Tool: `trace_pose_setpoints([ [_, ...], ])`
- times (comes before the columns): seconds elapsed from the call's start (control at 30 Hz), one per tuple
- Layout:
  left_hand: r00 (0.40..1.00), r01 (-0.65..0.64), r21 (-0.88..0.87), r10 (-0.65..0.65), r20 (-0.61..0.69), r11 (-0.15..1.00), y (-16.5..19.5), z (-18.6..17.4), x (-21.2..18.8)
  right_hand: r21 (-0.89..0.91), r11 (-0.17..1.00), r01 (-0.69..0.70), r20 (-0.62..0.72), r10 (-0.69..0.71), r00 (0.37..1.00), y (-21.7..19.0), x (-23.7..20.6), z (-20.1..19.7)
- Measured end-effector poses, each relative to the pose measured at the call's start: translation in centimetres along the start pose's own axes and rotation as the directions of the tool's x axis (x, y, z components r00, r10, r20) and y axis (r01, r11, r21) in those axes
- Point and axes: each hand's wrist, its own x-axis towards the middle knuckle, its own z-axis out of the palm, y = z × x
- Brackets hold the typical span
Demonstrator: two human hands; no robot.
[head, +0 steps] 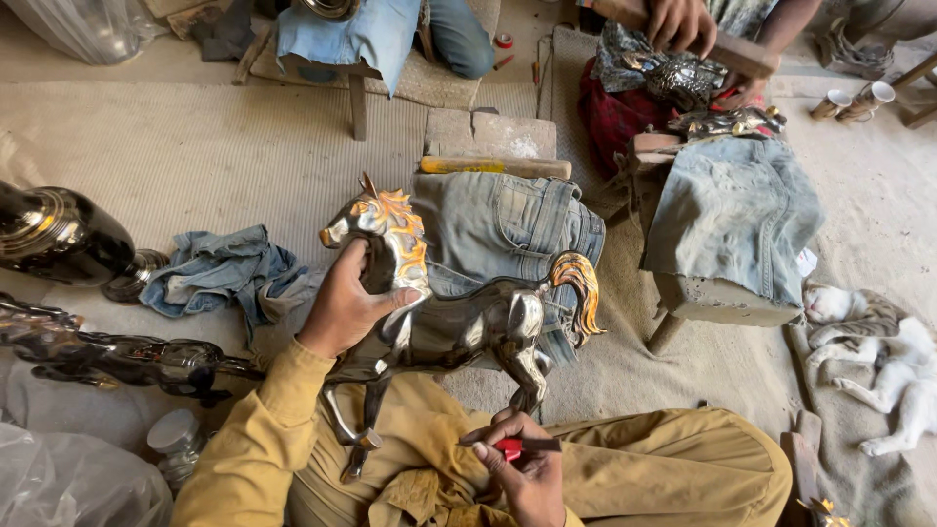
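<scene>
1. Nearest, the right hand [522, 468] pinches a red-tipped tool [517, 447] just under the horse's hind leg
2. Left hand [344, 304] clamps the neck of the metal horse [459, 317], held over the lap, before the folded jeans [508, 229]

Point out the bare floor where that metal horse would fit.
Bare mat lies between the dark vase, the denim rag and the brick. Left hand holds the horse; right hand holds a red tool. Right is crowded: stool, cat.
</scene>
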Motion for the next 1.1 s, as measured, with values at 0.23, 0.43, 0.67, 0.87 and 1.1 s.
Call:
trace_pose_setpoints([
  [0.23, 0.998, 0.062, 0.086, -0.061, -0.015, 0.994, -3.5, 1.5, -0.2, 0.033, 0.988, -0.153, -0.047, 0.154, 0.987, 0.8, 0.5, -1.8],
  [0.43, 0.920, 0.389, 0.724, -0.207, -0.332, 0.569, 0.9, 2.9, -6.2, 0.059, 0.995, -0.080, 0.009, 0.080, 0.997, 0.7, 0.6, -1.4],
  [0.67, 0.785, 0.611, 0.624, -0.268, -0.559, 0.488, 0.2, 4.5, -9.6, -0.081, 0.996, -0.035, -0.198, 0.018, 0.980, -1.4, 2.5, -2.2],
  [0.87, 0.828, 0.439, 0.604, -0.040, -0.559, 0.666, -0.3, 4.3, -9.1, -0.090, 0.994, -0.062, -0.206, 0.042, 0.978, -3.3, 4.9, -2.7],
  [1.1, 0.809, 0.166, 0.629, 0.260, -0.527, 0.760, -1.6, 4.8, -3.6, -0.030, 0.999, 0.041, -0.146, -0.045, 0.988, -5.3, 8.9, -4.0],
])
